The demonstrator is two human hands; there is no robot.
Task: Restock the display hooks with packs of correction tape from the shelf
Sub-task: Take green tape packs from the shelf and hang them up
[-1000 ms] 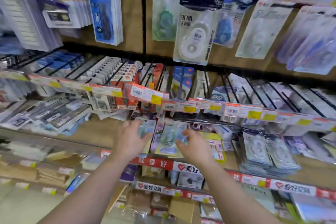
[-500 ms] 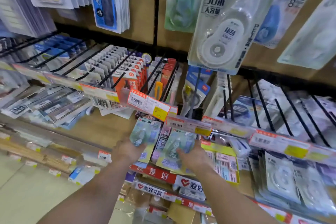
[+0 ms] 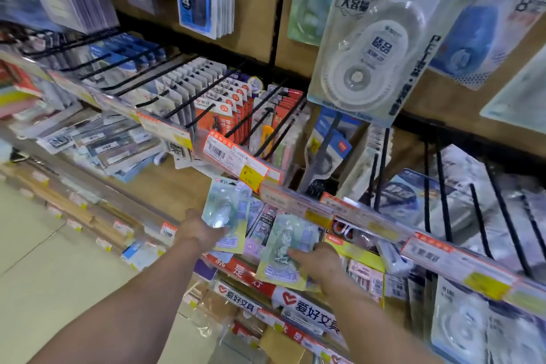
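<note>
Left hand (image 3: 201, 230) gripping one correction tape pack (image 3: 226, 210) from below, lifted just under the price strip (image 3: 236, 161) and the black hooks (image 3: 206, 91) above it. Right hand (image 3: 317, 260) clamped on a second pack (image 3: 285, 248), lower, close over the shelf stock (image 3: 365, 275). Likely snags: hang hole missing a hook tip, pack catching the price strip, or slipping from a shallow grip. Hard to make out: hang holes, fingertips behind the packs, which hook stands free; motion blur throughout
</note>
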